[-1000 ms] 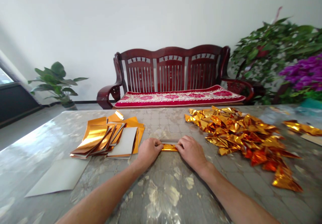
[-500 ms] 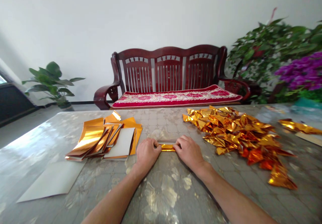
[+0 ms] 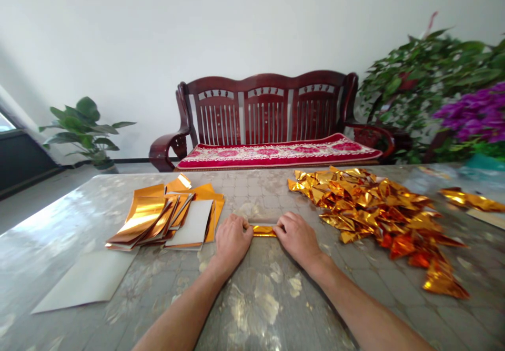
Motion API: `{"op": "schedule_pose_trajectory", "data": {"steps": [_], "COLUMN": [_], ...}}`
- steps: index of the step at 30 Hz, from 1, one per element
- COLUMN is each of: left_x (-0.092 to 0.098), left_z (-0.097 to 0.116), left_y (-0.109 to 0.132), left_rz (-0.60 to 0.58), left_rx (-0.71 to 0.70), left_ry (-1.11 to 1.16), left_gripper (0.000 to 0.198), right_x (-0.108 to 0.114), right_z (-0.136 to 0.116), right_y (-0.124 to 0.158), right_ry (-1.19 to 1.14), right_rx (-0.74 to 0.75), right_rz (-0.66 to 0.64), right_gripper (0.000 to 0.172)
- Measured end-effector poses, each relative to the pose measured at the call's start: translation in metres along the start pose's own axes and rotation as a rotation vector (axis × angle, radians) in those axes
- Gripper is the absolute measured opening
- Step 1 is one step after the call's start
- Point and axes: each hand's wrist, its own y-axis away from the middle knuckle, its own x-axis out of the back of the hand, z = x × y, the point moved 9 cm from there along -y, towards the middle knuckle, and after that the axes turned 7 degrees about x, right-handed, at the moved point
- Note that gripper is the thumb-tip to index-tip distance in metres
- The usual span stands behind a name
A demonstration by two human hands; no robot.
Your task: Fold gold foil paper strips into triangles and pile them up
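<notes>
Gold foil strip (image 3: 264, 230) — narrow, shiny

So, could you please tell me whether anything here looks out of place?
One pale sheet lies at the near left of the untidy stack of gold sheets, not squared with it, so it seems stray.

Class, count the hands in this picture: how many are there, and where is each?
2: the left hand at the left end of the gold strip, the right hand at its right end.
</notes>
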Motion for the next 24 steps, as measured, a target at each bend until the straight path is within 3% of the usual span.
{"op": "schedule_pose_trajectory", "data": {"steps": [8, 13, 18, 24], "left_x": [-0.003, 0.006, 0.011, -0.002], "left_z": [0.000, 0.004, 0.020, 0.042], "left_y": [0.000, 0.003, 0.011, 0.021], "left_rz": [-0.010, 0.067, 0.115, 0.031], "left_rx": [-0.002, -0.018, -0.140, -0.421], "left_ry": [-0.038, -0.062, -0.164, -0.203], "left_gripper": [0.013, 0.013, 0.009, 0.013], "right_x": [-0.002, -0.001, -0.002, -0.003], "right_z": [0.003, 0.005, 0.006, 0.013], "right_y": [-0.001, 0.000, 0.000, -0.001], "right_ry": [0.000, 0.027, 0.027, -0.022], "right_rx": [-0.020, -0.034, -0.032, -0.087], "right_rz": [-0.006, -0.016, -0.012, -0.020], "right_gripper": [0.015, 0.013, 0.011, 0.012]}}
